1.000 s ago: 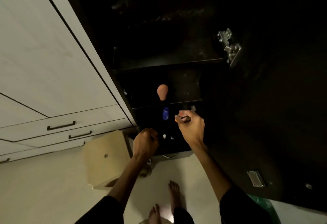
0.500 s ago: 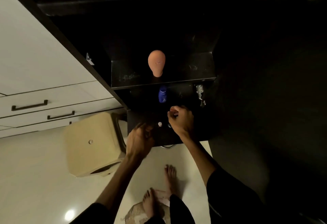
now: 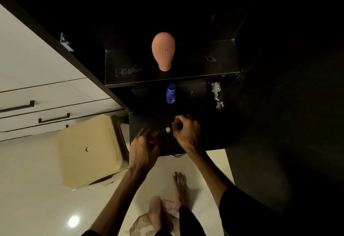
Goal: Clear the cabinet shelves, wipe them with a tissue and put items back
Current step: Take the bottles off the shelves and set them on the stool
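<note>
Both hands, left hand (image 3: 144, 147) and right hand (image 3: 186, 130), were curled at the bottom shelf (image 3: 149, 122), holding I can't tell what; probably putting small things back, carefully.

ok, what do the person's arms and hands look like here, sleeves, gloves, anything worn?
Both hands are bare: no gloves, and no rings or watch that I can make out in the dim light. The left hand and right hand lead to bare forearms. Dark, black-looking sleeves are pushed up near the elbows. No markings visible.

Black sleeves (image 3: 240, 206) are pushed up past both forearms; dark trouser legs (image 3: 189, 222) end above bare feet (image 3: 179, 183), nearer than the cabinet (image 3: 186, 142).
</note>
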